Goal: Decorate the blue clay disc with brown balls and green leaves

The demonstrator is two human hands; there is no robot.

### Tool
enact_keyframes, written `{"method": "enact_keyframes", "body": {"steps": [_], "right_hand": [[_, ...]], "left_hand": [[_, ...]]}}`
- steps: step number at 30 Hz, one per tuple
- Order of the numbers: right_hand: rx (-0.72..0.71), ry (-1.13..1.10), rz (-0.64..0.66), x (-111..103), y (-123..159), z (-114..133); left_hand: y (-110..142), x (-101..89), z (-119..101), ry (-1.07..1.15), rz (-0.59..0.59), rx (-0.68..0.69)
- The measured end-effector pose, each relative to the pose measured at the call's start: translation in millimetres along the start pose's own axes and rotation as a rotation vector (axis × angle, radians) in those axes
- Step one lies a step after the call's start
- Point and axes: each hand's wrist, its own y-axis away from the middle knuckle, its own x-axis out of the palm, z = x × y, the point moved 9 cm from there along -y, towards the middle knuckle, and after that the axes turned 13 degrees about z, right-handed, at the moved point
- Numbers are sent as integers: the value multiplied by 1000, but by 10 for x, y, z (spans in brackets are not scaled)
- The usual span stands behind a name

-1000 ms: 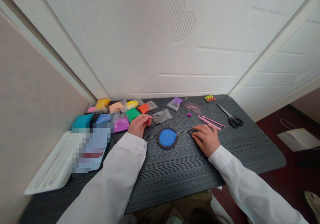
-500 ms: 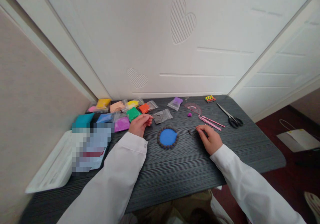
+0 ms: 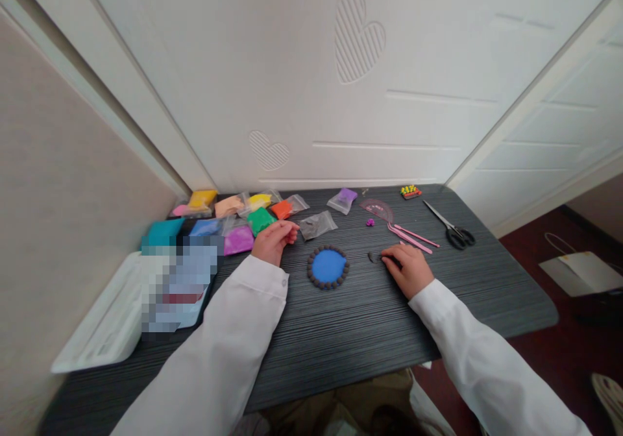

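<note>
A flat blue clay disc [image 3: 328,266], ringed by small dark grey clay balls, lies on the table between my hands. My left hand [image 3: 275,240] is closed with fingertips pinched, up and left of the disc, near a clear bag of dark grey clay [image 3: 317,226]. Whatever its fingers may hold is hidden. To the right of the disc, my right hand [image 3: 407,268] rests low over the tabletop, thumb and fingers drawn together. A thin dark sliver of clay [image 3: 370,257] lies just left of its fingertips; what sits between them is too small to make out.
Bagged clays, among them green [image 3: 260,220] and purple [image 3: 238,241], crowd the left back. A white tray [image 3: 104,319] stands at left. Pink tools [image 3: 413,240], a clear protractor [image 3: 377,209], a purple lump [image 3: 370,222], black-handled scissors [image 3: 458,235] and a colourful small piece [image 3: 411,192] lie right.
My right hand has turned slightly, its fingers lower and closer to the tabletop. The left hand stays almost as it was. The whole view has shifted a little.
</note>
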Motion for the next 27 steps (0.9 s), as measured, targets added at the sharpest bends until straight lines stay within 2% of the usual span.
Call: {"method": "enact_keyframes", "body": {"steps": [12, 18, 20, 23, 25, 27], "right_hand": [[76, -171, -97, -287, 132, 89], [69, -388, -61, -314, 30, 154], [59, -502, -56, -319, -42, 207], [16, -602, -62, -362, -184, 358], [-17, -593, -68, -407, -278, 467], [-34, -535, -86, -450, -341, 519]], "left_hand": [[7, 3, -21, -43, 3, 7], [23, 36, -47, -167, 17, 2], [54, 178, -121, -297, 77, 13], [143, 561, -199, -560, 289, 25], [213, 744, -190, -618, 383, 13], [256, 821, -183, -657, 413, 19]]}}
